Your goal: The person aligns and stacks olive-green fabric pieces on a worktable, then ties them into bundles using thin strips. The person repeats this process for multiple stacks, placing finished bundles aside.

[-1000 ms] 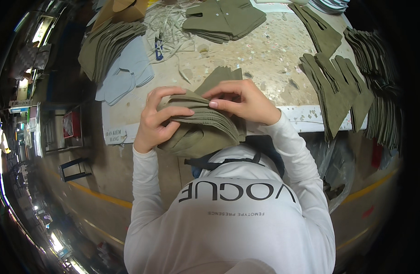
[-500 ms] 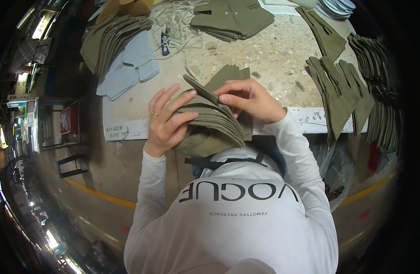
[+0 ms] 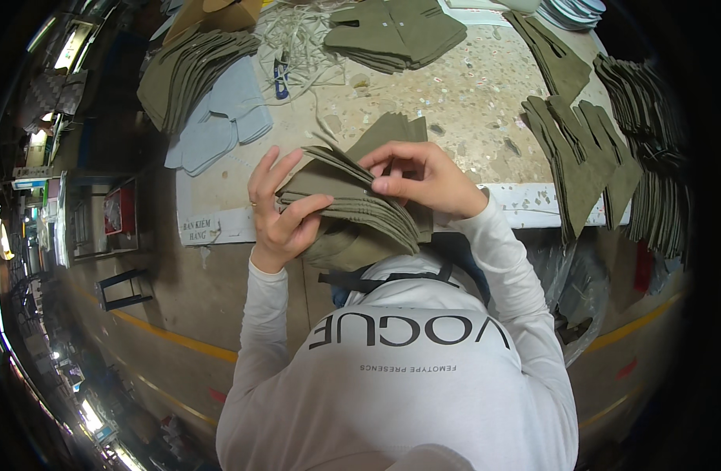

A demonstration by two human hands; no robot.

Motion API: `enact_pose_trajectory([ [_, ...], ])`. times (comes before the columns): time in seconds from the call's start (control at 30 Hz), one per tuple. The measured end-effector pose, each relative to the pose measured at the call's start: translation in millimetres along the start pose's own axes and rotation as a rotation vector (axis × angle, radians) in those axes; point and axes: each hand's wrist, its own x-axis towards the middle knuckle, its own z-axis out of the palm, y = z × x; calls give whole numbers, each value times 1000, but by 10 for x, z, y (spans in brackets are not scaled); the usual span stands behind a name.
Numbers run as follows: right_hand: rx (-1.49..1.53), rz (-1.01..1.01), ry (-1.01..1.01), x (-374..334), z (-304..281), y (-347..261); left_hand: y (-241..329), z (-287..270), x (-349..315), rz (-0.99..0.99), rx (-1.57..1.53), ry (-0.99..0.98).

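A thick stack of olive cut fabric pieces [image 3: 356, 210] overhangs the table's near edge, its layers fanned. My left hand [image 3: 280, 213] grips the left side of the stack, one finger bent over the layers and two others raised. On the right, my right hand [image 3: 435, 180] pinches the edge of the uppermost layers between thumb and fingers. Those top layers stand a little apart from the ones below. Beyond them lie more olive pieces [image 3: 392, 132], partly covered by the stack and my right hand.
Around the worktable [image 3: 470, 102] lie olive stacks at the back [image 3: 400, 35], the left [image 3: 192, 74] and the right [image 3: 576, 161]. Pale blue pieces [image 3: 223, 122], tangled pale strips [image 3: 298, 39] and a blue-handled small tool [image 3: 280, 78] are at the left. A dark stool [image 3: 125, 289] stands on the floor.
The upper layers have spread farther left, and more of the top piece's face shows. My left fingers have shifted slightly left. My right hand still pinches the edge.
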Motion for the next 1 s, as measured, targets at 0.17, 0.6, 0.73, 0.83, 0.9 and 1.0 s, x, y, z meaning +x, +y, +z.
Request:
enact_pose_trajectory([
  [0.17, 25, 10, 85, -16, 3, 59, -21, 6, -17, 8, -45, -24],
  [0.6, -506, -103, 477, -453, -207, -42, -13, -17, 373, -18, -161, -302],
  [0.73, -526, -107, 438, -414, -26, -20, -60, 7, 601, 82, -110, -464],
  [0.83, -667, -115, 474, -402, 72, -5, -90, 86, 717, 117, -127, -497],
  [0.9, -711, -130, 483, -392, 116, 10, -124, 169, 788, 143, -159, -517],
  [1.0, -728, -155, 501, -388, 165, 30, -179, 304, 895, 157, -233, -577],
])
